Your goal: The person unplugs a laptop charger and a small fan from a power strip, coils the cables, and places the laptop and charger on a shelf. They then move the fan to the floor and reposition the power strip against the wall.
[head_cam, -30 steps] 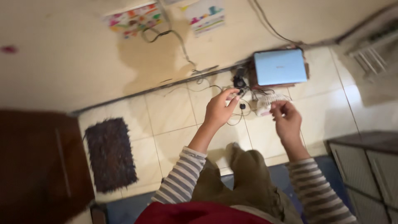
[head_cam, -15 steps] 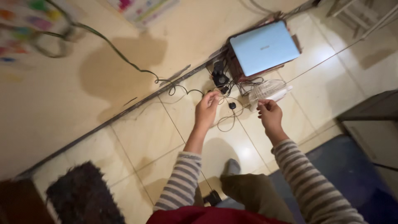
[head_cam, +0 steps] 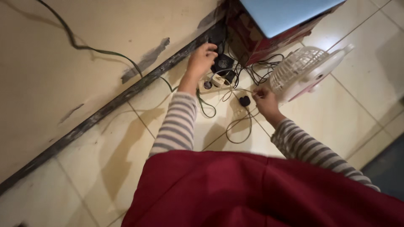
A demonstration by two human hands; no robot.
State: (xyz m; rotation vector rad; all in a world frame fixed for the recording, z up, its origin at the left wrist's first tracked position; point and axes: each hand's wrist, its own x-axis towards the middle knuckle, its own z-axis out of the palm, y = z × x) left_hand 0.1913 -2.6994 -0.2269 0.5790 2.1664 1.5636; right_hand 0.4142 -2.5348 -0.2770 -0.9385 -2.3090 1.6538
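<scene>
My left hand reaches to the foot of the wall and rests on a white power strip with black plugs in it; its fingers curl near a black plug at the skirting. My right hand is closed around a thin white cable, right beside a small white fan lying on the tiled floor. A black adapter lies on the floor just left of my right hand. Both sleeves are striped.
A dark red box with a light blue lid stands against the wall behind the fan. Tangled black and white cords loop over the tiles. A green cable runs along the wall. Red cloth fills the near foreground.
The view has dropped much closer to the floor. My left hand has moved from the cables up to the power strip at the wall; my right hand stays at the white cable by the fan.
</scene>
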